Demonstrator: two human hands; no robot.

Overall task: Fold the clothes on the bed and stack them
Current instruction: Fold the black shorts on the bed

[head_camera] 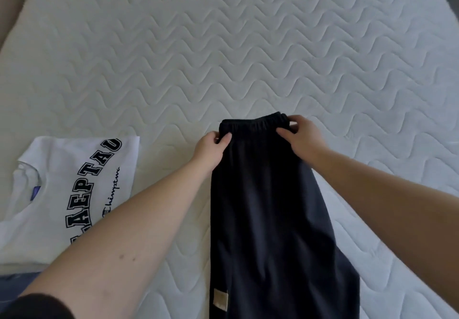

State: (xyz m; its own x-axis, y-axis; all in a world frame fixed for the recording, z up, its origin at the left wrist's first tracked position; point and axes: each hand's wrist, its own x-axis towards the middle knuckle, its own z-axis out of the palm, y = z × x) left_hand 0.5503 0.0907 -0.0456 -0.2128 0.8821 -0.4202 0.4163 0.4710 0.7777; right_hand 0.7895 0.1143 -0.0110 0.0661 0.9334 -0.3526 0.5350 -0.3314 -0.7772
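I have my left hand [211, 145] and right hand [301, 133] pinching the elastic waistband corners of the long black fabric trousers [268, 207], lying right of the folded white lettered sweatshirt [72, 189]; next, I reckon, a lengthwise fold.

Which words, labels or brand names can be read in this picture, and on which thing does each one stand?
"AEPTAU": large black block letters on the folded white T-shirt; the word is cut off at both ends.
Small black script line beside those letters, on the same shirt: too small and slanted to read surely.
Purple neck tag on the shirt: no text legible.
Beige patch on the black pants: blurred, nothing readable.
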